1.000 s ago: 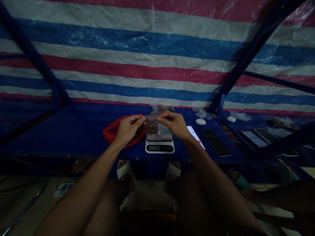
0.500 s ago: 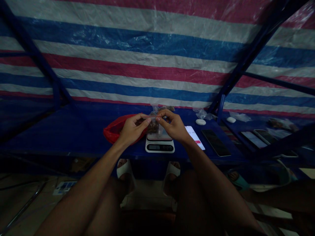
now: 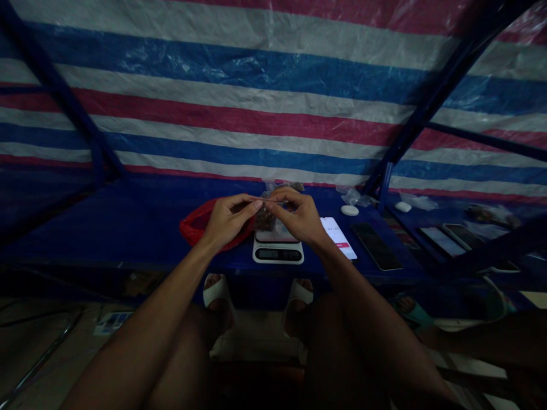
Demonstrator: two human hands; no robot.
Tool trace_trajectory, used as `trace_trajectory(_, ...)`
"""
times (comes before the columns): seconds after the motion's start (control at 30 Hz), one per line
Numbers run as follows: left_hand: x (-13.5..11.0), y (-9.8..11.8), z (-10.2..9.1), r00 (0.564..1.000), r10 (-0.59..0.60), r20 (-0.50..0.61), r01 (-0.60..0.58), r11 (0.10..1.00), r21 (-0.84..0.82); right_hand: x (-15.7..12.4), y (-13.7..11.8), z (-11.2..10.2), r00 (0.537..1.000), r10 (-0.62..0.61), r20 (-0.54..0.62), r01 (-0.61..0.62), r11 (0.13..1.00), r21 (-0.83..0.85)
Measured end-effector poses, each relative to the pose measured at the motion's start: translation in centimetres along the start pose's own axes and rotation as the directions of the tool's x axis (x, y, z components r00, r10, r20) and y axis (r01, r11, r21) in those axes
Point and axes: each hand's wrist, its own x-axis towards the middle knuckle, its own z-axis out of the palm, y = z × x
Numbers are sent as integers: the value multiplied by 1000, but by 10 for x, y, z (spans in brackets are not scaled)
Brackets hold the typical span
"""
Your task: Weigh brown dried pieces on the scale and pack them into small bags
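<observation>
Two hands, one bag.

- Left hand (image 3: 228, 219) and right hand (image 3: 299, 216): thumb and forefinger of each closed in a pinch on the top edge of a small clear bag (image 3: 265, 216). The fingertips nearly meet at its middle and the other fingers are curled.
- Small clear bag: holds dark brown pieces. It hangs just above the platform of a digital kitchen scale (image 3: 277, 250), apparently not resting on it.
- Scale: on the blue table (image 3: 141, 228), display too dim to read.
- Red plastic bag (image 3: 192, 226): left of the scale, beneath the left hand.
- Further filled clear bags (image 3: 284, 187): behind, near the striped tarp.
- Lit phone (image 3: 338, 236): just right of the scale.
- Status, as judged: the bag is filled and its top strip appears to be mid-closure. Whether it is fully sealed cannot be told, and it is not yet set down.
</observation>
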Motion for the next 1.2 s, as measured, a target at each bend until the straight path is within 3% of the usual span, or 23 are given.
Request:
trace_trajectory(0.23, 2, 4, -1, 997, 57, -51, -52, 994, 96, 2, 1, 2, 999, 39, -28, -39, 999, -28)
trace_trajectory(0.43, 9, -1, 3, 995, 58, -79, -52, 996, 71, 6, 12, -3, 996, 66, -65, -64, 997, 43)
trace_trajectory(0.57, 10, -10, 0, 992, 36, -121, -18, 988, 152, 8, 20, -20, 973, 64, -220, -81, 994, -70)
trace_trajectory(0.63, 9, -17, -3, 997, 42, -69, -20, 957, 288, 9, 24, -33, 938, 39, -344, -89, 988, -128)
trace_trajectory(0.7, 6, -27, -4, 996, 28, 84, -63, 889, 454, 9, 30, -43, 906, 25, -422, -108, 979, -174)
trace_trajectory(0.77, 3, -35, -3, 979, -24, 201, -101, 804, 587, 9, 37, -49, 893, 31, -449, -139, 968, -210)
trace_trajectory(0.83, 2, -42, -1, 971, -64, 231, -106, 748, 655, 7, 46, -50, 891, 74, -448, -186, 959, -212)
trace_trajectory(1.03, 5, -48, -2, 958, -99, 270, -100, 764, 637, 2, 78, -51, 860, 259, -439, -361, 917, -166)
trace_trajectory(1.2, 16, -45, 6, 974, 35, 222, -142, 863, 484, 2, 95, -57, 841, 287, -459, -400, 901, -168)
